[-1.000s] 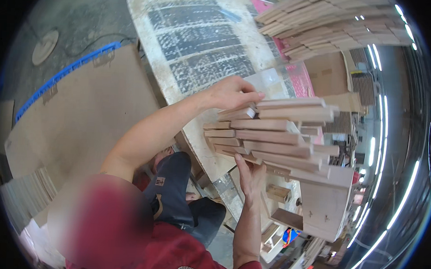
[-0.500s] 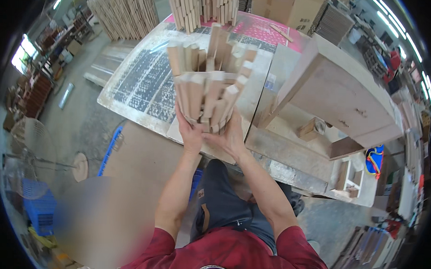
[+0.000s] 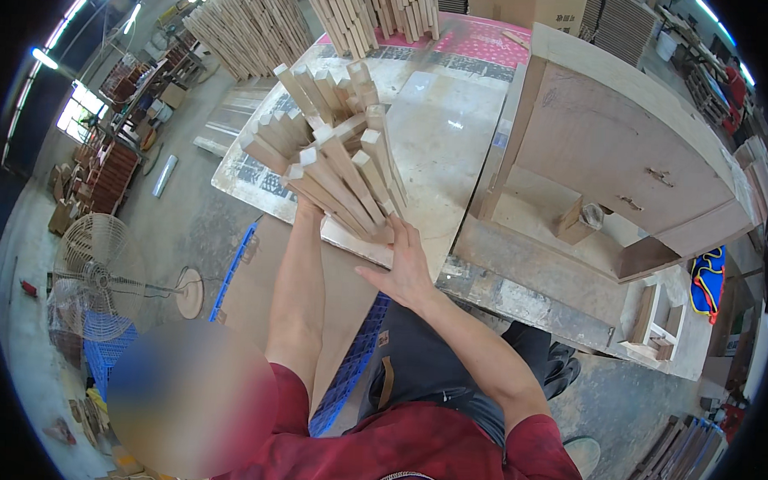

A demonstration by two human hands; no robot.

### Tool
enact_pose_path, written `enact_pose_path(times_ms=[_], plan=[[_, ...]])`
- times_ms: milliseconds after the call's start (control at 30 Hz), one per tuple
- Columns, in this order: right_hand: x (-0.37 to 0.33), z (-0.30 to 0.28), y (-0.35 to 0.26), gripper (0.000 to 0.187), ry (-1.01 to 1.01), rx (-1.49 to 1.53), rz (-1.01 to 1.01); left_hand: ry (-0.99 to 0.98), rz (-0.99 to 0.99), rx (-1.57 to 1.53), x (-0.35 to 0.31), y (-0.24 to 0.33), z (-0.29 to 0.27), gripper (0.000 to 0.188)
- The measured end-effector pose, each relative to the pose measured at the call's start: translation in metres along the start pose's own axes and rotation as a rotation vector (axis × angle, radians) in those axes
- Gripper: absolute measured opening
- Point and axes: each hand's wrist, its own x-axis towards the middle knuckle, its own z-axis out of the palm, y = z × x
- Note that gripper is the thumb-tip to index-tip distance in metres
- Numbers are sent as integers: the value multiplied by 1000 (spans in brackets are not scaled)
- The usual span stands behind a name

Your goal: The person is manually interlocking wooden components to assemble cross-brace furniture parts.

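A loose bundle of square wooden sticks point(image 3: 344, 167) stands on the worktable near its front edge, splayed out at the top with several sticks leaning leftward. My left hand point(image 3: 311, 207) reaches to the bundle's left front side; its fingers are hidden behind the sticks. At the lower right of the bundle is my right hand point(image 3: 408, 266), with thumb and fingers apart and its fingertips against or very near the sticks' lower ends. That hand is not wrapped round any stick.
A large wooden cabinet frame point(image 3: 607, 138) lies on the table's right, with a small wooden box point(image 3: 580, 221) inside. More stick stacks point(image 3: 345, 23) stand at the far edge. A brown board point(image 3: 260, 278) lies on a blue crate point(image 3: 350, 366) at left, near a standing fan point(image 3: 100, 264).
The bundle, upright between both hands before, now sits farther left and its sticks have spread and tilted. My right hand has loosened, its thumb away from the wood. The view has shifted.
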Motion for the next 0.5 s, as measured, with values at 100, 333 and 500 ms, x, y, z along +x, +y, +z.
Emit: enact_pose_path(times_ms=[100, 333, 500], plan=[[11, -11, 6, 117, -70, 170, 12, -195, 189, -152, -1, 3, -23, 48], [77, -34, 13, 134, 61, 115, -65, 306, 497, 65, -112, -24, 86, 79], [50, -17, 11, 135, 91, 37, -27, 320, 390, -192, -115, 4, 136, 77]])
